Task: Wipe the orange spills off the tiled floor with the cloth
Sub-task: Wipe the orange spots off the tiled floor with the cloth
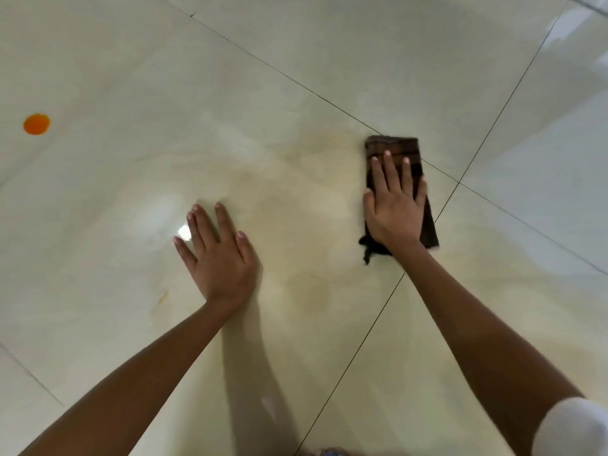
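A folded dark brown cloth [399, 146] lies flat on the cream tiled floor [296, 77] to the right of centre. My right hand [394, 205] presses down on the cloth with its fingers spread. My left hand [218, 255] rests palm-down on the bare tile, fingers apart, holding nothing. A round orange spill [36, 124] sits at the far left, well away from both hands. A faint yellowish smear [316, 179] covers the tile between the hands. A small orange streak [162, 297] lies below my left hand.
Dark grout lines [467, 172] cross under and beside the cloth. A bright light reflection [183, 232] glares on the tile by my left fingers. A white sleeve [572, 429] shows at the lower right corner.
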